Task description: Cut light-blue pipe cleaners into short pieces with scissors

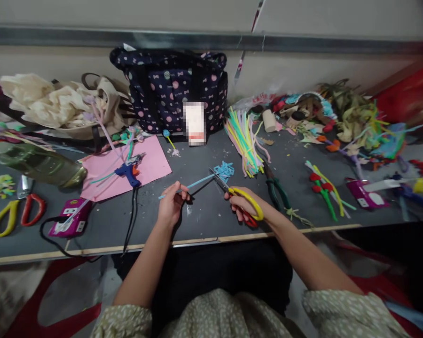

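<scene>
Between the fingers of my left hand [172,202] is a light blue pipe cleaner [200,180], its far end reaching right to the scissor blades. My right hand [241,204] is closed around the yellow and red handles of a pair of scissors [254,206]. The blades meet the pipe cleaner's tip; whether they are fully closed I cannot tell. Just beyond the blades lies a small heap of short blue pieces [225,171] on the dark table [200,220].
A bundle of pastel pipe cleaners [245,143] lies behind, beside green-handled pliers [278,188]. On the left are a blue glue gun [127,173] on pink paper [153,157], a bottle [38,164] and other scissors [33,209]. A patterned bag [158,94] stands at the back.
</scene>
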